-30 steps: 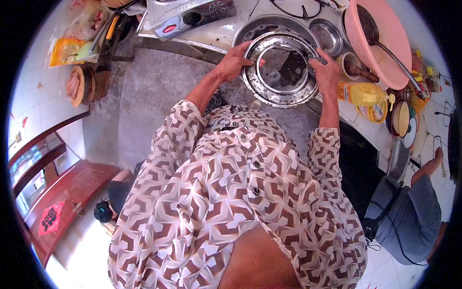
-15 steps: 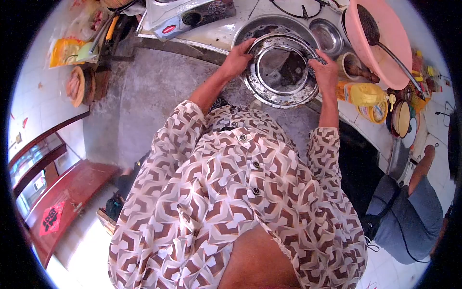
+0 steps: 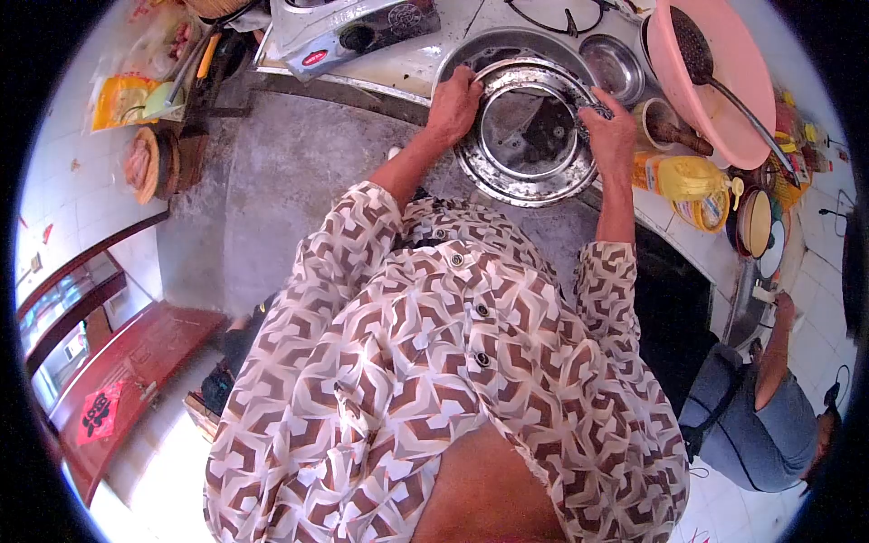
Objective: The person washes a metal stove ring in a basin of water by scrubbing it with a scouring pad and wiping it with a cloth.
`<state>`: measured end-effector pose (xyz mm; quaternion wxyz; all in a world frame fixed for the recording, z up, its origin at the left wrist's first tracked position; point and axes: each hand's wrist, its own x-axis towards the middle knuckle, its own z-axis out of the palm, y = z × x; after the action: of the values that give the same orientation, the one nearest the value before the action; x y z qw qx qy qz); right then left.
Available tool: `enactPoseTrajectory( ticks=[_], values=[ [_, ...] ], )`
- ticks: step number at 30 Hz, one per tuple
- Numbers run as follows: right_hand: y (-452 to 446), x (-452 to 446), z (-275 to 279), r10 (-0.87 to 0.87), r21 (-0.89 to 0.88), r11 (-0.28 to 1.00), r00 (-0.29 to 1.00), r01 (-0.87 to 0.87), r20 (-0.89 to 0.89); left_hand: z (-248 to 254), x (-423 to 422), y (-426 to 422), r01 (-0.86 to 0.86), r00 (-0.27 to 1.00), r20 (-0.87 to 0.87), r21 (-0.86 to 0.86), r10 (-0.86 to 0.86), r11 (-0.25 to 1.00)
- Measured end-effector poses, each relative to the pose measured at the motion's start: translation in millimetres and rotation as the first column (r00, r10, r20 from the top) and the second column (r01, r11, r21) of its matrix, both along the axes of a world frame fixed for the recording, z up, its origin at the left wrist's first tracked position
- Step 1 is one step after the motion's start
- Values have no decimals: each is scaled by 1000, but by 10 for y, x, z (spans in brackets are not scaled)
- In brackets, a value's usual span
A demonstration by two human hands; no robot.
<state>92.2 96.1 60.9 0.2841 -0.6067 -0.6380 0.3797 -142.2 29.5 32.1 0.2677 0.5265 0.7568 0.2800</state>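
A round metal ring-shaped piece [image 3: 472,170] with dark stains and an open middle is tilted over the counter's front edge. My left hand [image 3: 453,107] grips its upper left rim, fingers wrapped round the edge. At its right side, my right hand [image 3: 610,131] is closed on a dark wiry scrubber [image 3: 595,110] pressed against the rim. Behind the ring is a large metal basin [image 3: 507,39], partly covered by it. A small metal bowl [image 3: 614,69] stands just right of the basin.
A stove [image 3: 362,36] is at the upper left of the counter. On the right are a pink basin [image 3: 724,118] with a strainer ladle [image 3: 692,50], a mug [image 3: 659,125] and an oil bottle [image 3: 692,179]. Another person [image 3: 760,416] is at the lower right.
My left hand has shifted along the rim and bent more at the wrist. The ring has moved very slightly. The person at the right has moved an arm and leaned lower.
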Motion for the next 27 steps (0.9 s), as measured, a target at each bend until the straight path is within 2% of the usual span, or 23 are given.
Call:
enactPoseTrajectory(
  ticks=[2, 5, 8, 11, 12, 15, 17, 19, 20, 22, 25, 26, 27],
  values=[
    [27, 33, 20, -26, -71, 997, 1000, 26, -7, -115, -69, -91, 97, 987, 117, 132, -113, 986],
    [40, 48, 28, -11, -85, 996, 1000, 11, 1, -155, -121, -166, 215, 945, 169, 317, -278, 924],
    [7, 16, 95, -12, -96, 995, 999, 8, -36, -148, -151, -71, 186, 967, 114, 296, -228, 937],
    [34, -12, 106, 9, -103, 995, 996, -18, -86, 62, -51, 15, 2, 999, 35, 24, -3, 1000],
    [42, -31, 114, 34, -61, 997, 998, -37, -46, 63, -33, 62, -54, 998, 19, 12, 54, 998],
    [42, -58, 113, 64, 15, 998, 997, -65, 41, 70, -20, 199, 4, 984, -176, -164, -33, 986],
    [39, -53, 49, 36, 19, 999, 999, -36, 27, 44, -33, 227, 24, 990, -136, -166, -47, 986],
    [75, 12, -53, -7, -68, 998, 999, 4, -37, 186, -2, 222, 37, 994, -99, -170, -55, 985],
    [133, 69, -235, -18, -100, 995, 998, 12, -59, 114, -43, 201, 70, 993, 105, -134, -56, 988],
    [138, 108, -255, -51, -104, 994, 994, 41, -96, 41, -110, 164, 112, 865, 496, -45, -75, 993],
    [152, 122, -240, -73, -69, 995, 993, 66, -91, 218, -108, 22, 163, 717, 688, -12, -110, 987],
    [156, 121, -211, -53, -40, 998, 997, 51, -48, 158, -150, 13, 153, 643, 763, -43, -66, 987],
    [142, 92, -110, -34, -11, 999, 999, 34, -4, 81, -174, 42, 133, 628, 778, -90, -14, 987]
  ],
)
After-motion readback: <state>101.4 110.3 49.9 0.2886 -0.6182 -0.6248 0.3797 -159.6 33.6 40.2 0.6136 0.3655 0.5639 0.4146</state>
